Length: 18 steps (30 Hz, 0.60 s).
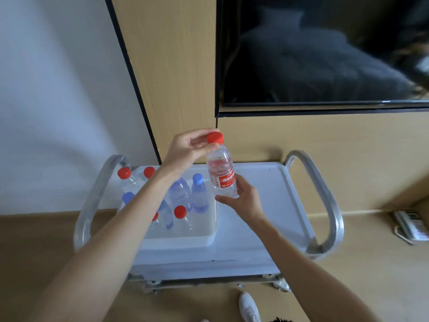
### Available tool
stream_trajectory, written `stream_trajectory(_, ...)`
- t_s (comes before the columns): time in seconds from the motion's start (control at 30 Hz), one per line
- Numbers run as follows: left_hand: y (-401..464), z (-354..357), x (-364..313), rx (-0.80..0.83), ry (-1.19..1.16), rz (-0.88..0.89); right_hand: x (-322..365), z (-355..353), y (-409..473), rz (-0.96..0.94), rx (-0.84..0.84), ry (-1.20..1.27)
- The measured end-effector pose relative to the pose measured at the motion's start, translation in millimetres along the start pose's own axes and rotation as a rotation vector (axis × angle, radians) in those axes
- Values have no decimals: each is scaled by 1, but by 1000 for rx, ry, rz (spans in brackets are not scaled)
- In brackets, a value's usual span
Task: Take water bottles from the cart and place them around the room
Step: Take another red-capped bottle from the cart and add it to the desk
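A clear water bottle with a red cap and red label hangs upright above the white cart. My left hand pinches its neck just under the cap. My right hand curls round its base from below. On the cart's left half a white bin holds several more bottles, some with red caps, some with blue caps. My left forearm hides part of them.
The cart stands against a wood-panelled wall under a dark wall-mounted screen. Curved metal handles rise at both ends of the cart. A telephone lies on a wooden surface at the right. My white shoe is on the floor below.
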<state>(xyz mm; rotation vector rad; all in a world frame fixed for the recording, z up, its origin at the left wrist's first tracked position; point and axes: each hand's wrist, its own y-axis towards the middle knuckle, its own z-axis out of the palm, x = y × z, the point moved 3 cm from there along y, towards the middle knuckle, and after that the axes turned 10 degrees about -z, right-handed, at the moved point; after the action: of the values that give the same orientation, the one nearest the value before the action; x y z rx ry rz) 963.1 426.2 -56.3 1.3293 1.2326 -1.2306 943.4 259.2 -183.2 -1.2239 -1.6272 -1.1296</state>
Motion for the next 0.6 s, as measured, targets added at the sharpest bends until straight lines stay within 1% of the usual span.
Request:
stream_trajectory(0.17, 4, 57, -15, 106, 6, 35, 2, -39, -21, 21, -167, 17)
stream_trajectory(0.33, 5, 130, -34, 185, -5, 67, 4, -103, -44, 17, -296, 39)
stream_trajectory(0.5, 2, 247, -41, 273, -32, 77, -9, -194, -82, 14, -435, 40)
stream_trajectory(0.6, -2, 325, -44, 316, -69, 84, -23, -261, -109, 40, -539, -18)
